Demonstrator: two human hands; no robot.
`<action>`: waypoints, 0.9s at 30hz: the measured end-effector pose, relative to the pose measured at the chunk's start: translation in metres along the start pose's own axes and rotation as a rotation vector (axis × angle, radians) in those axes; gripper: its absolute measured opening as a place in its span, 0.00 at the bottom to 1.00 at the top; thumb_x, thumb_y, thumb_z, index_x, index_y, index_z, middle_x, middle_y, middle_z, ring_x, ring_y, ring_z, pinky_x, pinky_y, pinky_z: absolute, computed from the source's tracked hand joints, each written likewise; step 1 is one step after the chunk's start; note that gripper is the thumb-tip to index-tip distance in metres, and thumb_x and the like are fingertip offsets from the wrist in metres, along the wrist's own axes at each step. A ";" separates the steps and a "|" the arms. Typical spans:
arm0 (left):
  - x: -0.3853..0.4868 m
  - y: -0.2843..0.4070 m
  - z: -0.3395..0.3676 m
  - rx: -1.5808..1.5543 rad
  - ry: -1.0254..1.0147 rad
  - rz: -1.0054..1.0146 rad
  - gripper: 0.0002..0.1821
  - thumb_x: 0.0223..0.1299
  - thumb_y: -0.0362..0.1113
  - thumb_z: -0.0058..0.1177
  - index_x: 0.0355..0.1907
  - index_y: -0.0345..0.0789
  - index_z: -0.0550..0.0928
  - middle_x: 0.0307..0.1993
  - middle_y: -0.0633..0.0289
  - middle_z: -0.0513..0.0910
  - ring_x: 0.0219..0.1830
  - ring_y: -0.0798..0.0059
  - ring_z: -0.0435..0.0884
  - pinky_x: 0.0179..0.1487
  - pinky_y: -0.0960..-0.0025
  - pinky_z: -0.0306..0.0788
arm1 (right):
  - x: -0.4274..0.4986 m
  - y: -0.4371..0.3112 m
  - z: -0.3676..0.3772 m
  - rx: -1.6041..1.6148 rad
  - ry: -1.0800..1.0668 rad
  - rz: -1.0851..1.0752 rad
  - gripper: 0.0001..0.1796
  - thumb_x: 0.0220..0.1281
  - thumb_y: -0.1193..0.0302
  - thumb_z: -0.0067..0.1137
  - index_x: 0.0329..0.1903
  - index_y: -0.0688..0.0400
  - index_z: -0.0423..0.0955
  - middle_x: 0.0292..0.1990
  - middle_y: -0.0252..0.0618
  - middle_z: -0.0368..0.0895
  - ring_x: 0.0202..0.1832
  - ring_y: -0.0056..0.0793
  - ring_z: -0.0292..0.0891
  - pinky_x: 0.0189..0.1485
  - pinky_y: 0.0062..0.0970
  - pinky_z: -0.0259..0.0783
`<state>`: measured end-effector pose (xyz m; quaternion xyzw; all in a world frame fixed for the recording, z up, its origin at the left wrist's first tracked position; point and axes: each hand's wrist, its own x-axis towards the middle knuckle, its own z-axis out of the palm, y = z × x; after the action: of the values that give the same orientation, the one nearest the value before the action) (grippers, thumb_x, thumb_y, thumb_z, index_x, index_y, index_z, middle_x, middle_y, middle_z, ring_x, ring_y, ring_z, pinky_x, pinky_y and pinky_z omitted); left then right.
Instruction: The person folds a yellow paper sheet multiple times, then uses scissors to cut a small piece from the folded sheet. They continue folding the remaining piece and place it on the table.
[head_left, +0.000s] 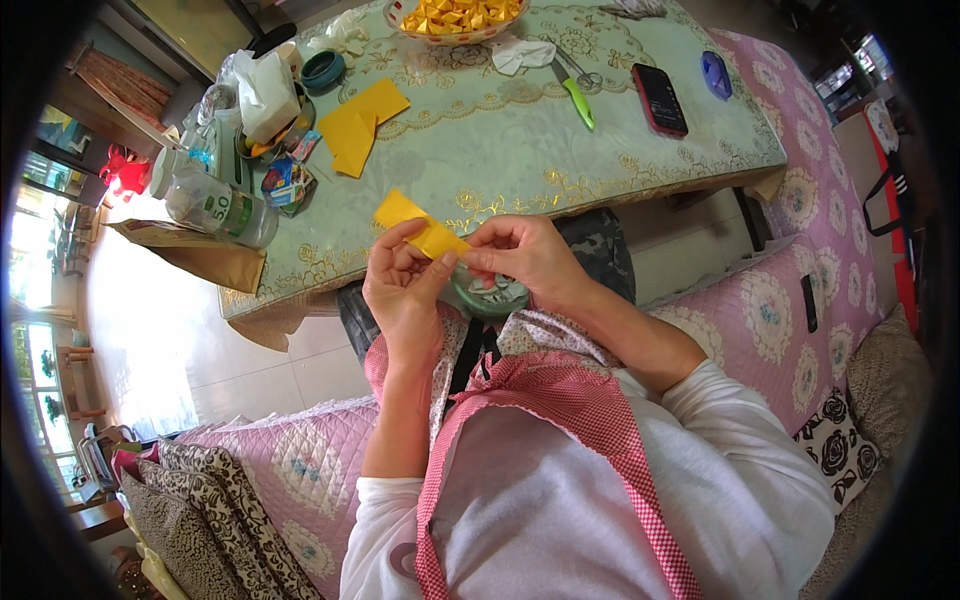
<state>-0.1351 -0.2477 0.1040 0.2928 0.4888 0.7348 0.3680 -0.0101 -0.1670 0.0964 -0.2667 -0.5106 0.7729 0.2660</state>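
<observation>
Between both hands, above the table's near edge, is a folded strip of yellow paper (409, 217). My left hand (409, 277) grips its middle and lower part between thumb and fingers. The strip's lower right end is pinched by the thumb and fingertips of my right hand (517, 251). Below the hands, partly hidden by them, sits a round greenish container (491, 300) with pale scraps inside. More yellow paper sheets (367, 120) lie overlapping on the table. At the far edge, a clear bowl (450, 36) holds many folded yellow paper pieces.
The cloth-covered table (480, 165) bears a green-handled knife (576, 101), scissors (581, 71), a crumpled tissue (521, 54), a phone (660, 99) and a purple object (716, 75). At left are a plastic jar (217, 202), a brown bag (187, 251), a tissue pack (266, 97) and a dark teal bowl (322, 69).
</observation>
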 end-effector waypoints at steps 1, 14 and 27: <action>0.000 0.000 0.000 -0.007 -0.004 -0.007 0.23 0.46 0.16 0.55 0.48 0.27 0.71 0.32 0.62 0.79 0.32 0.84 0.75 0.37 0.83 0.68 | 0.001 0.000 0.000 -0.013 -0.008 -0.002 0.06 0.54 0.74 0.60 0.30 0.65 0.75 0.23 0.32 0.76 0.23 0.15 0.69 0.25 0.15 0.67; 0.011 0.007 -0.013 -0.038 0.082 0.013 0.21 0.45 0.14 0.54 0.46 0.26 0.71 0.29 0.60 0.79 0.30 0.81 0.76 0.37 0.81 0.70 | 0.001 -0.014 -0.017 -0.042 0.103 0.008 0.08 0.56 0.72 0.59 0.31 0.65 0.75 0.23 0.32 0.76 0.24 0.15 0.70 0.26 0.16 0.70; 0.002 -0.003 -0.001 -0.016 0.006 -0.047 0.21 0.47 0.16 0.55 0.48 0.26 0.71 0.27 0.62 0.78 0.30 0.83 0.76 0.36 0.83 0.69 | 0.005 0.004 -0.006 -0.011 -0.031 -0.018 0.06 0.57 0.73 0.58 0.31 0.64 0.74 0.23 0.31 0.75 0.24 0.14 0.69 0.26 0.15 0.68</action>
<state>-0.1361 -0.2455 0.1008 0.2759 0.4908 0.7307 0.3861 -0.0105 -0.1610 0.0904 -0.2518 -0.5212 0.7717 0.2636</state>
